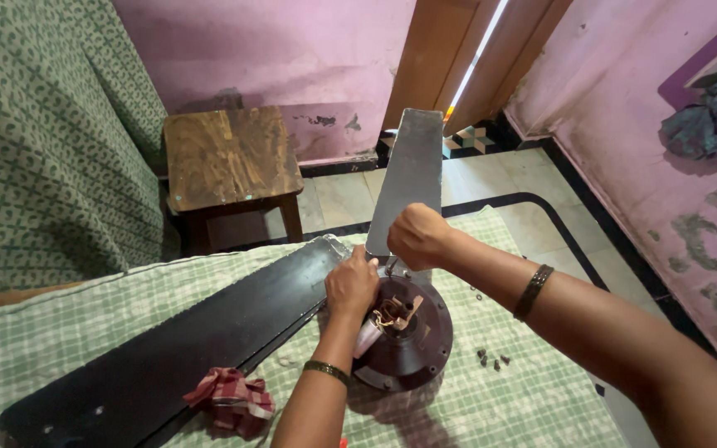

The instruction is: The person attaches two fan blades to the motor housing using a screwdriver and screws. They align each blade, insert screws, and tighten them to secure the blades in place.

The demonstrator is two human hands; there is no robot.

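left hand [351, 284] presses flat on the round dark metal fan motor [404, 336]; right hand [417, 235] fisted around a thin tool.

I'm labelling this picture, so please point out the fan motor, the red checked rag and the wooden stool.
fan motor [412, 344], head view, on its dark round housing.
red checked rag [230, 396], head view, on its bunched middle.
wooden stool [230, 158], head view, on its seat top.

The fan motor [404, 340] looks like glossy dark metal, its blades [176, 348] smooth and matt. At ten o'clock, a worn wooden stool [230, 158]; underneath, checked cloth [491, 390].
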